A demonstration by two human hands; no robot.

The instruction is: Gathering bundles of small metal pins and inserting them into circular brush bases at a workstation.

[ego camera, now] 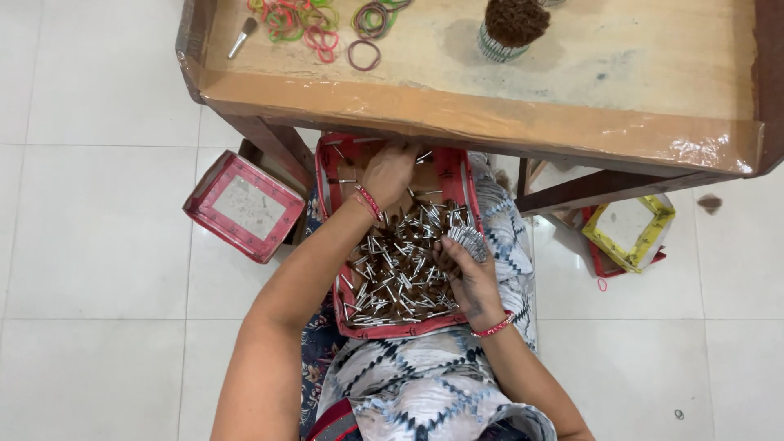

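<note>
While a red-rimmed tray (331, 175) rests on the lap, a fanned bundle of small brushes (467, 239) is gripped in the right hand (465, 273); the left hand (389, 170) is spread over loose ones at the far end, its grasp unclear. They look light, stiff and slippery, best pinched at the metal ferrules. Too many lie loose to count; three trays are seen.

Looking shiny and metallic: brush ferrules (396, 273) filling a red cardboard tray (451, 175). Showing glossy tape over a matt wooden table (572, 61), smooth glazed floor tiles (98, 261), probably rubber bands (306, 20), patterned cloth (425, 376).
</note>
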